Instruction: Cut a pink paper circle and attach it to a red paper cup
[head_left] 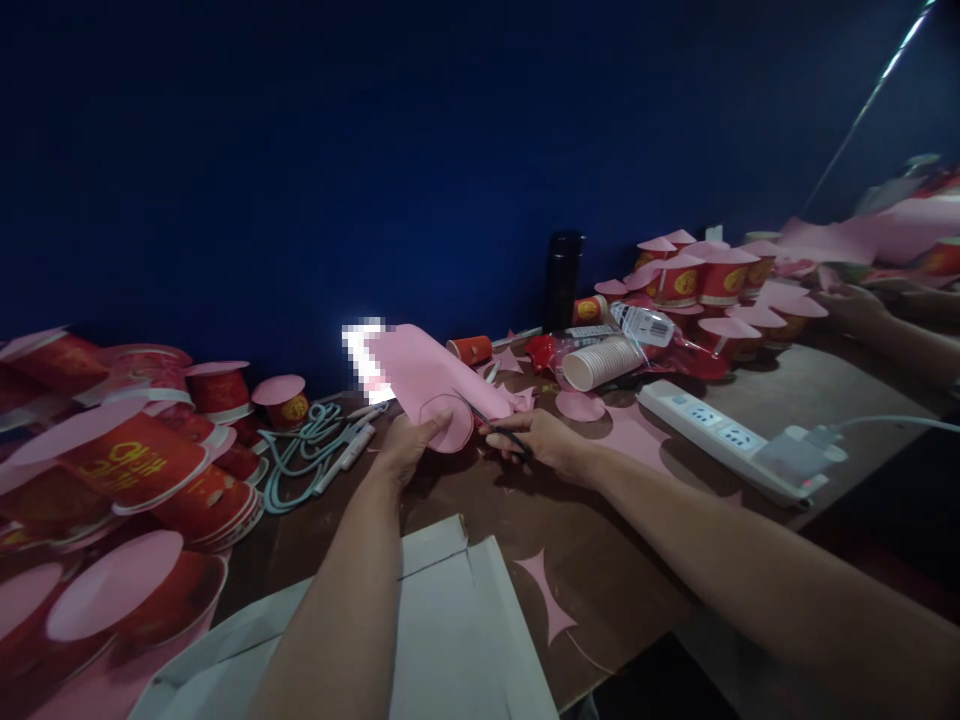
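My left hand [407, 445] grips a sheet of pink paper [420, 365] by its near edge, the thumb lying on top. A circle is outlined at the sheet's near end, under and beside that thumb. My right hand [536, 440] is closed round the dark handles of a pair of scissors [510, 440]. Their blades point up and left to the paper, next to the circle's right side. Whether the blades are apart I cannot tell. Pink paper offcuts [546, 595] lie on the brown table [600, 590] below and beyond my hands.
Red paper cups [142, 460] topped with pink discs crowd the left; more cups [727, 275] stand far right. A coiled cable [300, 460], white cup stack [604, 362], black bottle [564, 280] and power strip [720, 440] surround the work. Another person's hand [851, 305] shows at right. White cardboard [465, 640] lies nearest.
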